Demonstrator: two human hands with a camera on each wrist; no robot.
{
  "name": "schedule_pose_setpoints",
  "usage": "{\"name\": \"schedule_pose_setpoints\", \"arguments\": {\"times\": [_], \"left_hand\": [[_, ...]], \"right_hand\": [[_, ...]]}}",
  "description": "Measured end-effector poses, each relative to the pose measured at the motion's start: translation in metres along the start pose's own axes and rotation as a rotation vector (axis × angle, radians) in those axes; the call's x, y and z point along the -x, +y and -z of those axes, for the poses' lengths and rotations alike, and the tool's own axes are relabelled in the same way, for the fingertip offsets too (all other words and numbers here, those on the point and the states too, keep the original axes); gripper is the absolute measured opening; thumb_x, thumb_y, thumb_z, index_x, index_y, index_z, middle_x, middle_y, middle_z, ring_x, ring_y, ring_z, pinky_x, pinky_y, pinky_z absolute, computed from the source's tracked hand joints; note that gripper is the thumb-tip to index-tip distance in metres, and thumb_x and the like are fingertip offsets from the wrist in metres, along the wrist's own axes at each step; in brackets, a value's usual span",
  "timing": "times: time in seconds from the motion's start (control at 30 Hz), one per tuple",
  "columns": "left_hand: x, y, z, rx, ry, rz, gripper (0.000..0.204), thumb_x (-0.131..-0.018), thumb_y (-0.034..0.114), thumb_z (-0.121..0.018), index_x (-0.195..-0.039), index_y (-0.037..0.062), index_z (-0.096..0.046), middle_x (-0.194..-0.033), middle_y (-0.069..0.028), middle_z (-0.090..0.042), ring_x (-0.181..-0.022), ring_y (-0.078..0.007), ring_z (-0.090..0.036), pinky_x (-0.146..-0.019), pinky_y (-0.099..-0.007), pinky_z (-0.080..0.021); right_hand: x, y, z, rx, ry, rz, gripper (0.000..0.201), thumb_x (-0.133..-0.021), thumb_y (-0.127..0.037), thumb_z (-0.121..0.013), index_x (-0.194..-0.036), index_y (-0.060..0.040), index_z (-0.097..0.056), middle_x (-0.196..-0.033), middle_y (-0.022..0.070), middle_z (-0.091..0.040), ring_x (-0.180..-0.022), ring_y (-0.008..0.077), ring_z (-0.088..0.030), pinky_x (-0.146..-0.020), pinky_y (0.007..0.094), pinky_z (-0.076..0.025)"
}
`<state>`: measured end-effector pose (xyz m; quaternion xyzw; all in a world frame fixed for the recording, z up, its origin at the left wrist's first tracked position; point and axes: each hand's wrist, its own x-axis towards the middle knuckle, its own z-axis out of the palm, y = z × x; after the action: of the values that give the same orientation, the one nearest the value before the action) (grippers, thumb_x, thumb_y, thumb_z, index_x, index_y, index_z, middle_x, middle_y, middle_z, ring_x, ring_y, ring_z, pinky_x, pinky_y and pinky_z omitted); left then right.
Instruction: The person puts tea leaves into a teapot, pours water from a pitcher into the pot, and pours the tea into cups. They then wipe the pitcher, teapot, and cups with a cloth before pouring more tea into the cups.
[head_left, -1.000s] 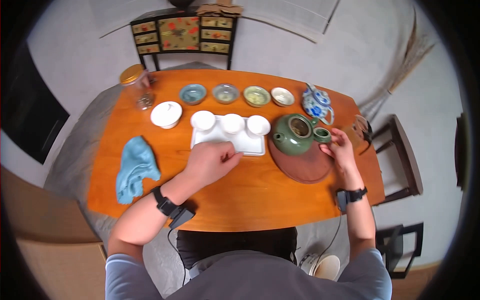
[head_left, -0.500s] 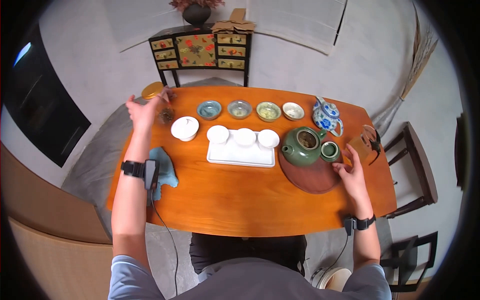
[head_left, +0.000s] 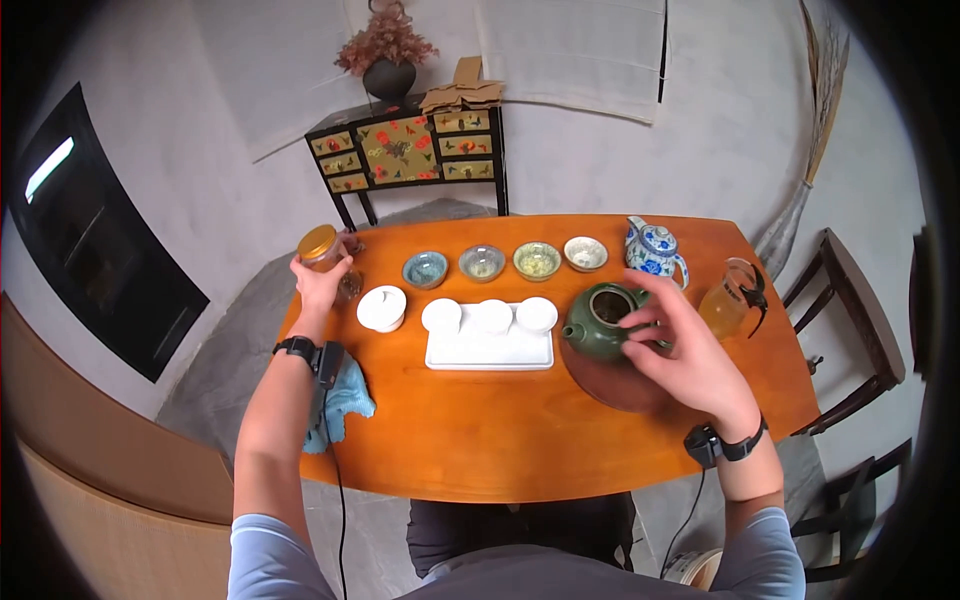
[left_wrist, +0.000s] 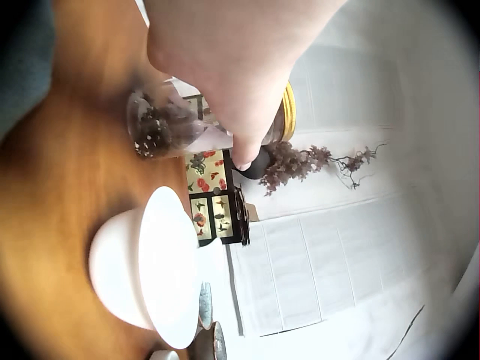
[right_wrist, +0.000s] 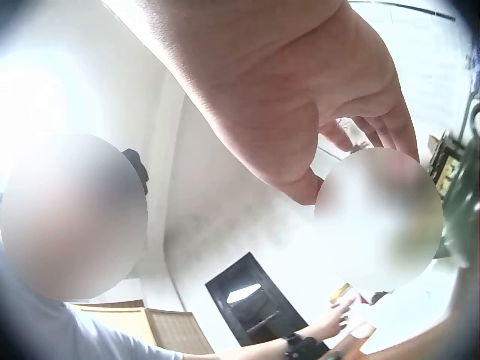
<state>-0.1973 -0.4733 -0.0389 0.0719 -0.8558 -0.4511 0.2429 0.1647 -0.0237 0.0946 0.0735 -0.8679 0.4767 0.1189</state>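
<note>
Soft even light, fisheye edges, wrist-cam blur.

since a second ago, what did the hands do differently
The left hand left the white tray, reached to the table's far left corner and now grips the gold-lidded glass jar. The right hand rose from the table's right side to hover over the green teapot. Cups, bowls and cloth stayed put.

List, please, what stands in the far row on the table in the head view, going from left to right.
Jar, held by the left hand → blue bowl → grey bowl → green bowl → white bowl → blue-and-white teapot → glass pitcher.
</note>
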Motion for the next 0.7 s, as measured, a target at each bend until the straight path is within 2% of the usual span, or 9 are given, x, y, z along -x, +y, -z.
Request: {"name": "schedule_pose_setpoints", "arguments": {"times": [0.17,0.23,0.3,0.37,0.43,0.53,0.57,0.67,0.7], "left_hand": [[-0.013,-0.016,-0.004,0.170,-0.029,-0.044,0.112,-0.069,0.039,-0.098,-0.148,-0.0074,-0.033,-0.145,-0.0240,-0.052,-0.134,-0.0320,-0.055,-0.113,-0.0416,-0.046],[-0.023,-0.025,0.000,0.215,-0.103,-0.090,0.102,-0.067,0.038,-0.097,-0.139,-0.0074,-0.041,-0.133,-0.0219,-0.060,-0.124,-0.0296,-0.061,-0.109,-0.0405,-0.048],[-0.024,-0.022,0.004,0.185,-0.038,-0.093,0.089,-0.070,0.035,-0.096,-0.133,-0.0054,-0.048,-0.129,-0.0193,-0.063,-0.119,-0.0274,-0.063,-0.106,-0.0402,-0.049],[-0.028,-0.011,0.011,0.220,0.200,-0.245,0.084,-0.073,0.033,-0.095,-0.134,-0.0028,-0.047,-0.127,-0.0169,-0.063,-0.117,-0.0261,-0.063,-0.104,-0.0403,-0.049],[-0.015,0.020,0.034,0.098,0.277,-0.302,0.078,-0.077,0.025,-0.093,-0.134,-0.0014,-0.046,-0.126,-0.0146,-0.061,-0.117,-0.0254,-0.062,-0.103,-0.0401,-0.049],[0.032,0.092,0.054,0.366,0.129,-0.546,0.073,-0.082,0.009,-0.088,-0.139,-0.0001,-0.043,-0.129,-0.0138,-0.059,-0.120,-0.0249,-0.061,-0.105,-0.0393,-0.049],[0.045,0.106,0.059,0.391,0.074,-0.606,0.060,-0.090,0.005,-0.081,-0.138,0.0004,-0.045,-0.126,-0.0130,-0.061,-0.119,-0.0217,-0.063,-0.105,-0.0379,-0.049],[0.099,0.157,0.064,0.418,-0.069,-0.651,0.064,-0.087,0.004,-0.081,-0.139,0.0006,-0.045,-0.128,-0.0122,-0.062,-0.120,-0.0210,-0.062,-0.106,-0.0379,-0.049],[0.125,0.178,0.064,0.399,-0.226,-0.609,0.071,-0.082,0.004,-0.082,-0.142,0.0013,-0.044,-0.130,-0.0120,-0.061,-0.121,-0.0224,-0.062,-0.107,-0.0394,-0.049]], "right_hand": [[-0.029,-0.041,-0.008,0.093,-0.259,0.224,0.056,-0.094,-0.011,-0.071,-0.146,-0.0060,-0.052,-0.127,0.0128,-0.059,-0.108,0.0249,-0.066,-0.094,0.0375,-0.054],[-0.038,-0.039,-0.015,0.059,-0.282,0.276,0.055,-0.094,-0.018,-0.071,-0.144,-0.0058,-0.052,-0.126,0.0137,-0.061,-0.109,0.0281,-0.066,-0.094,0.0389,-0.053],[-0.041,-0.034,-0.017,0.005,-0.392,0.271,0.053,-0.095,-0.022,-0.071,-0.142,-0.0051,-0.054,-0.127,0.0147,-0.061,-0.110,0.0296,-0.066,-0.094,0.0397,-0.053],[-0.045,-0.023,-0.019,-0.043,-0.360,0.259,0.049,-0.095,-0.026,-0.070,-0.137,-0.0038,-0.057,-0.124,0.0159,-0.063,-0.112,0.0323,-0.065,-0.093,0.0412,-0.053],[-0.050,-0.013,-0.011,0.118,-0.335,0.363,0.046,-0.095,-0.028,-0.069,-0.132,-0.0018,-0.059,-0.118,0.0163,-0.063,-0.109,0.0345,-0.065,-0.091,0.0422,-0.053],[-0.053,0.001,-0.009,0.112,-0.168,0.408,0.048,-0.095,-0.035,-0.071,-0.127,-0.0005,-0.060,-0.113,0.0171,-0.063,-0.103,0.0362,-0.067,-0.087,0.0436,-0.054],[-0.053,0.001,-0.008,0.148,-0.107,0.420,0.049,-0.095,-0.037,-0.072,-0.126,-0.0001,-0.060,-0.112,0.0173,-0.063,-0.101,0.0365,-0.068,-0.086,0.0438,-0.055],[-0.054,-0.004,-0.009,0.095,-0.047,0.415,0.063,-0.091,-0.044,-0.076,-0.133,-0.0001,-0.058,-0.113,0.0196,-0.061,-0.093,0.0382,-0.070,-0.080,0.0442,-0.057],[-0.053,-0.008,-0.009,0.086,-0.028,0.398,0.069,-0.088,-0.046,-0.078,-0.136,-0.0003,-0.057,-0.115,0.0203,-0.060,-0.090,0.0382,-0.070,-0.078,0.0439,-0.057]]}}
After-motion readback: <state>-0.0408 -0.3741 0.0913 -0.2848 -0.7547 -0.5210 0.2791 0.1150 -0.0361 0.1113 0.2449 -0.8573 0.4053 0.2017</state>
